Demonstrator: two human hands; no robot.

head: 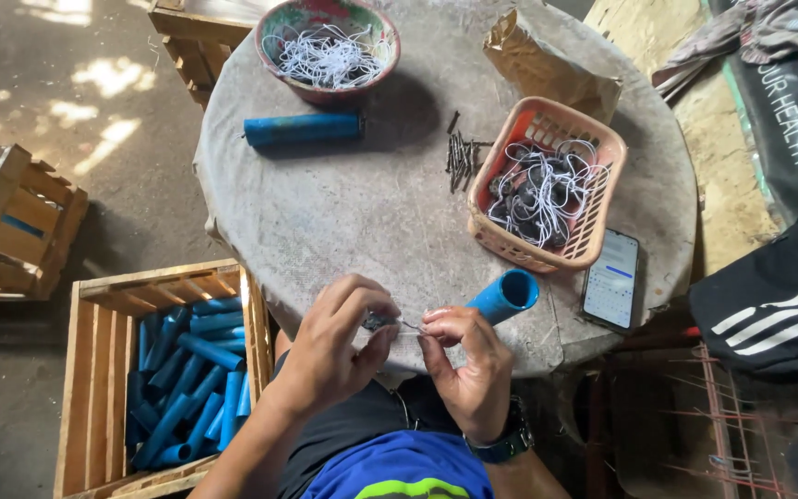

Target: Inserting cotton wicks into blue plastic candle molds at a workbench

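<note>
My left hand [339, 337] and my right hand [464, 360] meet at the near edge of a round grey table [362, 203]. Between the fingertips of both is a small dark piece with a thin wire or string [390, 323]. My right hand also holds a blue tube [505, 296], its open end pointing up and to the right. A second blue tube [302, 128] lies on the table farther back.
A bowl [328, 46] of white strings stands at the back. An orange basket [547, 185] holds dark pieces with white strings, with dark nails [461, 157] beside it. A phone [611, 279] lies at the right edge. A wooden crate [163, 370] of blue tubes sits at lower left.
</note>
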